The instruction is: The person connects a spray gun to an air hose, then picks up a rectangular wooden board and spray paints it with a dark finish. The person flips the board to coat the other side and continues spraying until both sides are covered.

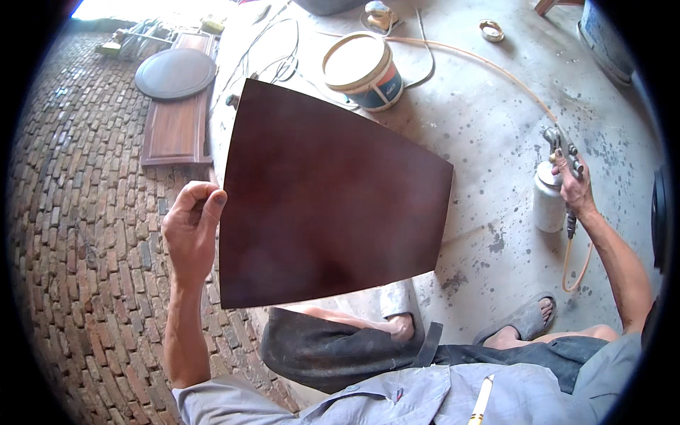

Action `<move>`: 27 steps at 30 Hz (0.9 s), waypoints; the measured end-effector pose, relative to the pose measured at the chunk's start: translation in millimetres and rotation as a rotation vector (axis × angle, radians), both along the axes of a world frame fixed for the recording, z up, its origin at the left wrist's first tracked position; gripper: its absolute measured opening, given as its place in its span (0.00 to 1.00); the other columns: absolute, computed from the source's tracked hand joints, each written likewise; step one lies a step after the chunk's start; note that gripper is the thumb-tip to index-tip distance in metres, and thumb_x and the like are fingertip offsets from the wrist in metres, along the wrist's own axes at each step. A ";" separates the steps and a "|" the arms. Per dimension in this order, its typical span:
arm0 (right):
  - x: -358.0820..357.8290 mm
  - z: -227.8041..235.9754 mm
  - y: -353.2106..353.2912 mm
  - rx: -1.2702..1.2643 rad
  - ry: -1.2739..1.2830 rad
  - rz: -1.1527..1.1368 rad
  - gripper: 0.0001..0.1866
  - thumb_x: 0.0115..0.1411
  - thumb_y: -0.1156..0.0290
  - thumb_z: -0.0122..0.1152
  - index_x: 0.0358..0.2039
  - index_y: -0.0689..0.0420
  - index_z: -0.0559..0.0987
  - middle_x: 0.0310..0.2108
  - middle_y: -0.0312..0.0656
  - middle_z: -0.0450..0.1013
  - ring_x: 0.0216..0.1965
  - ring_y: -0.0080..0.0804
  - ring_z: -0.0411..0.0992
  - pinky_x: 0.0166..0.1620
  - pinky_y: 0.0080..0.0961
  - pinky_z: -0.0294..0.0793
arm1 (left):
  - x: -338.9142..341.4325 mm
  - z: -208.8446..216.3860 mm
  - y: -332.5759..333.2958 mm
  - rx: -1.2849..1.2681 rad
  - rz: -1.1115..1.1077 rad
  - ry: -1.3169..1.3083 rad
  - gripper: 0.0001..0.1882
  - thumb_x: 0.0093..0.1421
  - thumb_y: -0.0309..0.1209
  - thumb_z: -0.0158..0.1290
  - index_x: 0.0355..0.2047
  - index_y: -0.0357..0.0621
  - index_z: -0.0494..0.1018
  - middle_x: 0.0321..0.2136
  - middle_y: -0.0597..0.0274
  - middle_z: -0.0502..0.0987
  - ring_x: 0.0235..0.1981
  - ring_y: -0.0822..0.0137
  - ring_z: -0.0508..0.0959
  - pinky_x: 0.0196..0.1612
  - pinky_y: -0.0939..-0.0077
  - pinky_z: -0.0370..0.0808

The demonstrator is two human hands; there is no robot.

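A dark reddish-brown panel [329, 205] with a smooth sheen and a tapered outline is held up in front of my lap, hiding part of my legs. At its left edge, my left hand [191, 230] is closed with curled fingers, the thumb pressed against the rim. On the right, my right hand [579, 193] wraps round the handle of a metal spray gun [552, 138]. A pale cup [548, 202] hangs below the gun. Its nozzle end points away from me, and a gap of floor separates it from the panel.
An orange hose [489, 62] runs across the spotted concrete, with a loop below the gun. Beyond the panel stands a lidded bucket [363, 74], near loose cables. A round dark board [176, 73] rests on a wooden panel [178, 131] over brick paving [92, 219]. A drum [603, 46] stands far right.
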State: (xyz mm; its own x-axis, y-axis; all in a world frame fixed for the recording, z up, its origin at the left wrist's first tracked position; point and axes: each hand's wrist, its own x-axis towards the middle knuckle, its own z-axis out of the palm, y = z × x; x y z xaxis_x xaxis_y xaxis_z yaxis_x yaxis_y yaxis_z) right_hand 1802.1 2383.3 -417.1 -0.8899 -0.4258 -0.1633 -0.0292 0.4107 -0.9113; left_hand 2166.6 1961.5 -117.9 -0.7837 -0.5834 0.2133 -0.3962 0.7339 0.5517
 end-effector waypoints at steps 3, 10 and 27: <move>-8.0 -18.2 16.2 -0.052 0.008 -0.001 0.25 0.69 0.50 0.57 0.46 0.64 0.78 0.29 0.39 0.75 0.24 0.23 0.68 0.28 0.22 0.68 | -18.3 1.4 -3.1 -0.048 -0.150 0.006 0.05 0.66 0.25 0.59 0.38 0.35 0.77 0.28 0.72 0.73 0.28 0.83 0.67 0.31 0.87 0.65; 1.6 -19.1 20.8 -0.078 0.042 -0.075 0.19 0.70 0.58 0.56 0.48 0.63 0.77 0.35 0.41 0.79 0.34 0.25 0.73 0.39 0.25 0.73 | -93.8 -22.2 -62.6 -0.074 -0.214 -0.131 0.06 0.64 0.29 0.62 0.36 0.38 0.80 0.25 0.71 0.75 0.28 0.80 0.71 0.33 0.83 0.70; 11.9 1.3 1.0 -0.063 0.076 -0.073 0.23 0.69 0.49 0.57 0.45 0.60 0.76 0.29 0.39 0.73 0.13 0.17 0.59 0.14 0.18 0.56 | -255.6 -186.2 -204.8 0.243 -0.177 -0.183 0.16 0.61 0.41 0.62 0.41 0.41 0.83 0.30 0.60 0.83 0.32 0.69 0.80 0.40 0.70 0.76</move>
